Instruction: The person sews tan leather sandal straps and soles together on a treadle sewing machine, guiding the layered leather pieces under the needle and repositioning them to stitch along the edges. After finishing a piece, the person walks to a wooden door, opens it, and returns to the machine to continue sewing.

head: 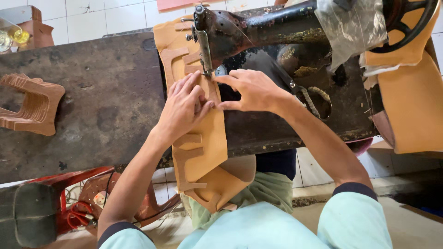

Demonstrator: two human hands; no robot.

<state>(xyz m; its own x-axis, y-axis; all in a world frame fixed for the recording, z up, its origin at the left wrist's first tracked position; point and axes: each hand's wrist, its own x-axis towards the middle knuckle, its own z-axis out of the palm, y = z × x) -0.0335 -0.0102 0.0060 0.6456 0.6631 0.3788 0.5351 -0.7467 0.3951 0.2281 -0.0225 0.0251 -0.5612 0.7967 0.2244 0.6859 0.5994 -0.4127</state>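
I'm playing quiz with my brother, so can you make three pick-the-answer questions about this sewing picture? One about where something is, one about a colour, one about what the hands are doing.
1. Where is the stack of cut pieces?
A. On the table, off to the person's left
B. On the floor
C. On top of the sewing machine

2. What colour is the long strip under the hands?
A. Blue
B. Tan
C. White

3. What are the left hand and right hand doing?
A. Hanging in the air
B. Pressing flat on the strip beside the needle
C. Holding scissors

Answers:
1 A, it sits on the dark table near the left edge.
2 B, it is a tan, leather-like colour.
3 B, both palms lie on the strip by the sewing machine needle.
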